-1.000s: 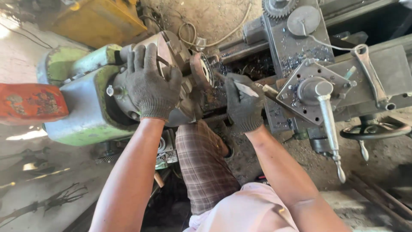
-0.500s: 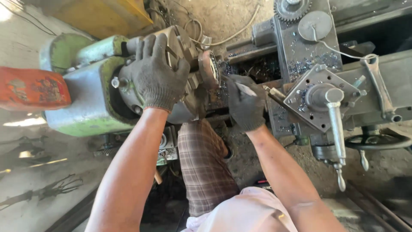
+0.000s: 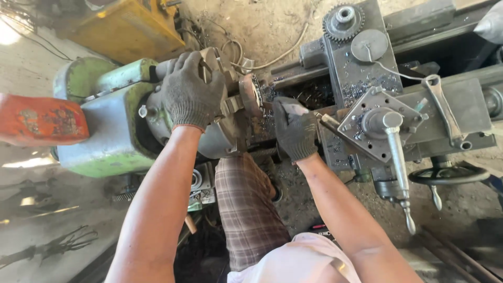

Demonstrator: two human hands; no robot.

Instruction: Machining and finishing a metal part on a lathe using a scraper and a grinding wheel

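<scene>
gloved left hand [image 3: 192, 91] on lathe chuck [image 3: 222, 112], right hand [image 3: 295, 128] beside workpiece [image 3: 250, 94]

A dented yellow metal box [image 3: 128, 26] stands behind the machine, an orange-red painted block [image 3: 42, 119] juts in at left, and a black handwheel [image 3: 448, 175] hangs low at right.

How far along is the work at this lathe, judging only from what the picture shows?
Done: a round workpiece sits in the chuck, and metal chips lie on the carriage, so some cutting seems finished. In hand: the gloved left hand rests on the chuck, while the gloved right hand holds a small flat metal piece near the workpiece. Left: the tool post stands clear of the workpiece; any further cutting has not begun.
</scene>
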